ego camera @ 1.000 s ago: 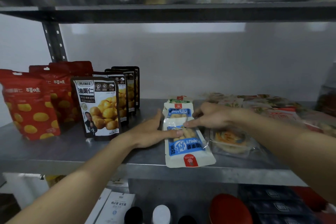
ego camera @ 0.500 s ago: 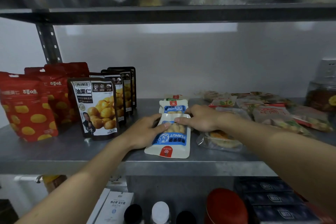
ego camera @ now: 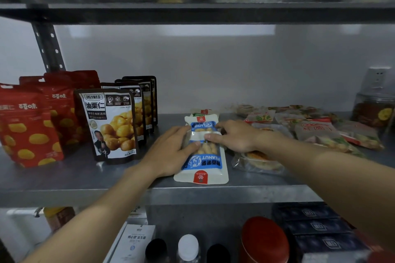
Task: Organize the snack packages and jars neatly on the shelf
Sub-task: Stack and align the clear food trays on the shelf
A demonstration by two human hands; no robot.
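A white-and-blue peanut packet (ego camera: 203,166) lies flat near the front edge of the metal shelf (ego camera: 74,177), overlapping more peanut packets (ego camera: 202,123) behind it. My left hand (ego camera: 168,153) holds the front packet's left edge, thumb on its clear window. My right hand (ego camera: 233,136) grips the top of the same packet from the right, fingers pinching where it overlaps the packet behind.
Red nut bags (ego camera: 27,126) and black chestnut pouches (ego camera: 111,124) stand in rows at the left. Loose snack packs (ego camera: 316,132) lie scattered at the right, beside a clear jar (ego camera: 374,111). A clear-wrapped pastry (ego camera: 258,162) lies under my right forearm. Bottles, boxes and a red tin (ego camera: 263,239) sit on the shelf below.
The front peanut packet has been turned from skewed to nearly straight and slid back towards the packets behind it. Both hands stayed on it.
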